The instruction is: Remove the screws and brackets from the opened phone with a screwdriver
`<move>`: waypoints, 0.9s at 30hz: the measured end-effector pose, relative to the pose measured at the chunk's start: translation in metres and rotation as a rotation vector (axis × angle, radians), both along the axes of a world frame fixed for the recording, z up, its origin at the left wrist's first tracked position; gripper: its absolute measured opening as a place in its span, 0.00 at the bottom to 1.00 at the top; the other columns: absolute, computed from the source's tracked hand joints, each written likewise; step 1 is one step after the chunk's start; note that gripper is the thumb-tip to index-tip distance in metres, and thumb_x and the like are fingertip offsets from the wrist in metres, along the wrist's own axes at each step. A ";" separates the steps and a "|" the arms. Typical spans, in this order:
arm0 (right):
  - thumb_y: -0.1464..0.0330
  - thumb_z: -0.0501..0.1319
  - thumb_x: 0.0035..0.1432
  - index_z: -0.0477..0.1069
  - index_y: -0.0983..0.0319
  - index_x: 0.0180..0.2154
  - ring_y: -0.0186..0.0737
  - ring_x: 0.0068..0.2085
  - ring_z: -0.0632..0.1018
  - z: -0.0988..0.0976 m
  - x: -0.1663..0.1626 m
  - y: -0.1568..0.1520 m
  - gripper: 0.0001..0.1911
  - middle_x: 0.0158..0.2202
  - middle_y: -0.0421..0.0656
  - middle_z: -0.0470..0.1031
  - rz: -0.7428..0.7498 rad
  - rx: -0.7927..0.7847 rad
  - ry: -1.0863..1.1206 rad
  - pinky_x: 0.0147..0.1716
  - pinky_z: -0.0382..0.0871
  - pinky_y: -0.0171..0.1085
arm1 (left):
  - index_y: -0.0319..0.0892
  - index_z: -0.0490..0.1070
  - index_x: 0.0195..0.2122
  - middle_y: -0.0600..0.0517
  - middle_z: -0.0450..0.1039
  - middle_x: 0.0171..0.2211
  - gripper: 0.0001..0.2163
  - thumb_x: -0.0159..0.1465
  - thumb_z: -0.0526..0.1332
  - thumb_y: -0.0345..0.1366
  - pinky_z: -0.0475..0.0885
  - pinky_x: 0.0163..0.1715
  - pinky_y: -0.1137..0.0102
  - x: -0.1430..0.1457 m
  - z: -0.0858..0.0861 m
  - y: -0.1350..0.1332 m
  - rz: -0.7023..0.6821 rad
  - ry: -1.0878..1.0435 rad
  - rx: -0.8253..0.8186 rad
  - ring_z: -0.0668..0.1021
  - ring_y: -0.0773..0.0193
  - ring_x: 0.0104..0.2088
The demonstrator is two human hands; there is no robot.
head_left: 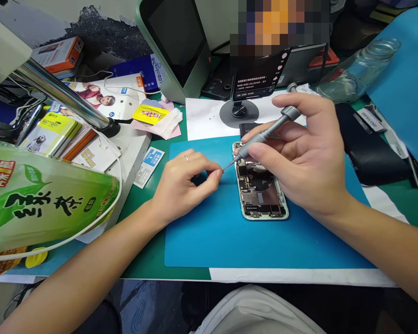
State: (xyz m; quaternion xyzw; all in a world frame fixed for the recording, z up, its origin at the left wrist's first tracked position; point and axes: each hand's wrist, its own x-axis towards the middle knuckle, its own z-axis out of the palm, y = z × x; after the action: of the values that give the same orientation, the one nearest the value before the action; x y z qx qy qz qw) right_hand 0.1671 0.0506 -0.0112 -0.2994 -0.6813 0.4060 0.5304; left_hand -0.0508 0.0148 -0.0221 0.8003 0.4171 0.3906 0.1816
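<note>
My right hand [299, 153] grips a grey metal precision screwdriver [263, 137], its thin tip slanting down to the left. The thumb and index finger of my left hand [191, 183] are pinched together at that tip. Whatever lies between them is too small to make out. Just right of the tip, an opened smartphone [261, 199] lies on the blue work mat [209, 241] with its inner parts exposed. My right hand covers part of its upper right side.
Behind the mat, a phone on a round stand [239, 113] rests on white paper. A green-framed screen [176, 41] and a glass jar [360, 72] stand farther back. At left are a large green tea bottle [48, 199], a lamp pole [66, 95] and stacked boxes [52, 132].
</note>
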 end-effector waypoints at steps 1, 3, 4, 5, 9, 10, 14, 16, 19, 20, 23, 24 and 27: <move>0.74 0.69 0.60 0.63 0.52 0.55 0.31 0.40 0.85 0.000 0.000 0.000 0.26 0.39 0.33 0.79 0.002 -0.002 0.001 0.39 0.87 0.33 | 0.42 0.77 0.33 0.56 0.80 0.29 0.06 0.69 0.64 0.28 0.69 0.37 0.69 0.000 0.000 0.000 0.000 -0.002 -0.003 0.73 0.70 0.28; 0.74 0.69 0.60 0.63 0.52 0.55 0.32 0.41 0.85 0.000 -0.001 -0.001 0.26 0.39 0.34 0.79 -0.010 -0.006 -0.004 0.39 0.87 0.34 | 0.42 0.76 0.33 0.56 0.80 0.29 0.06 0.69 0.64 0.29 0.69 0.37 0.69 0.000 0.000 0.000 0.006 -0.002 -0.008 0.73 0.70 0.28; 0.74 0.69 0.61 0.63 0.51 0.55 0.33 0.42 0.85 0.000 -0.001 -0.001 0.26 0.39 0.34 0.79 -0.018 -0.009 -0.009 0.39 0.87 0.34 | 0.42 0.76 0.33 0.56 0.80 0.29 0.07 0.69 0.64 0.29 0.69 0.37 0.69 0.000 0.000 0.000 0.010 -0.002 -0.008 0.73 0.69 0.28; 0.74 0.69 0.61 0.63 0.51 0.55 0.33 0.42 0.85 0.000 -0.001 -0.001 0.26 0.39 0.34 0.79 -0.021 -0.011 -0.014 0.39 0.87 0.34 | 0.42 0.76 0.32 0.56 0.80 0.29 0.07 0.69 0.63 0.29 0.69 0.37 0.69 0.000 0.001 0.000 0.015 -0.002 -0.010 0.73 0.69 0.28; 0.75 0.68 0.60 0.63 0.52 0.55 0.31 0.41 0.85 0.001 -0.001 -0.002 0.26 0.40 0.33 0.79 -0.015 -0.014 -0.007 0.41 0.87 0.34 | 0.42 0.77 0.32 0.56 0.80 0.28 0.07 0.68 0.64 0.30 0.70 0.36 0.68 0.001 0.000 0.000 0.037 -0.015 -0.013 0.72 0.69 0.27; 0.75 0.68 0.60 0.63 0.52 0.55 0.31 0.41 0.85 0.001 -0.001 -0.002 0.26 0.40 0.33 0.79 -0.014 -0.017 -0.004 0.41 0.87 0.33 | 0.42 0.77 0.31 0.56 0.80 0.28 0.07 0.68 0.64 0.30 0.70 0.36 0.68 0.001 0.000 -0.001 0.042 -0.020 -0.017 0.72 0.69 0.27; 0.75 0.69 0.60 0.62 0.53 0.54 0.30 0.41 0.85 0.001 -0.002 -0.001 0.26 0.39 0.33 0.78 0.002 -0.030 0.009 0.41 0.87 0.32 | 0.42 0.77 0.31 0.56 0.79 0.27 0.07 0.67 0.64 0.29 0.69 0.35 0.68 0.001 0.000 -0.001 0.039 -0.028 -0.029 0.70 0.70 0.25; 0.75 0.69 0.60 0.62 0.54 0.54 0.30 0.41 0.85 0.001 -0.003 -0.002 0.26 0.39 0.33 0.79 -0.002 -0.047 0.012 0.41 0.87 0.32 | 0.42 0.77 0.31 0.56 0.80 0.27 0.07 0.67 0.64 0.30 0.69 0.35 0.68 0.001 0.000 -0.001 0.037 -0.021 -0.029 0.70 0.69 0.26; 0.75 0.69 0.60 0.62 0.53 0.55 0.31 0.40 0.85 0.001 -0.003 -0.003 0.26 0.40 0.34 0.79 -0.008 -0.073 -0.003 0.39 0.86 0.32 | 0.43 0.77 0.31 0.55 0.80 0.28 0.07 0.67 0.64 0.30 0.69 0.33 0.68 0.001 0.000 -0.001 0.039 -0.013 -0.033 0.70 0.69 0.26; 0.75 0.69 0.60 0.62 0.53 0.55 0.31 0.41 0.85 0.001 -0.003 -0.003 0.26 0.40 0.34 0.79 -0.006 -0.080 -0.008 0.39 0.86 0.32 | 0.43 0.77 0.31 0.55 0.80 0.28 0.07 0.67 0.64 0.30 0.69 0.33 0.68 0.001 0.000 -0.001 0.039 -0.012 -0.035 0.70 0.69 0.26; 0.76 0.68 0.60 0.62 0.52 0.55 0.32 0.43 0.85 0.001 -0.002 -0.004 0.27 0.41 0.35 0.79 -0.004 -0.094 -0.004 0.40 0.86 0.33 | 0.43 0.77 0.31 0.55 0.80 0.28 0.07 0.67 0.64 0.30 0.69 0.33 0.68 0.000 0.000 -0.001 0.038 -0.009 -0.035 0.71 0.69 0.26; 0.76 0.68 0.60 0.62 0.52 0.55 0.33 0.43 0.85 0.001 -0.002 -0.004 0.27 0.41 0.35 0.79 -0.004 -0.097 0.002 0.41 0.87 0.34 | 0.43 0.77 0.31 0.55 0.80 0.28 0.07 0.67 0.64 0.30 0.69 0.33 0.68 0.000 0.000 -0.001 0.039 -0.006 -0.037 0.71 0.69 0.26; 0.75 0.69 0.60 0.62 0.54 0.55 0.34 0.43 0.85 0.001 -0.002 -0.004 0.27 0.40 0.36 0.79 -0.009 -0.097 0.014 0.41 0.87 0.36 | 0.43 0.77 0.31 0.55 0.80 0.28 0.07 0.68 0.64 0.30 0.69 0.33 0.68 0.000 0.000 -0.001 0.043 -0.006 -0.038 0.71 0.68 0.26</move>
State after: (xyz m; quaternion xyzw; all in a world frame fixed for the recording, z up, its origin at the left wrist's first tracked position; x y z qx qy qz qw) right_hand 0.1646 0.0468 -0.0106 -0.3249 -0.6557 0.4384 0.5218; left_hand -0.0509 0.0141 -0.0219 0.7862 0.4412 0.3889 0.1897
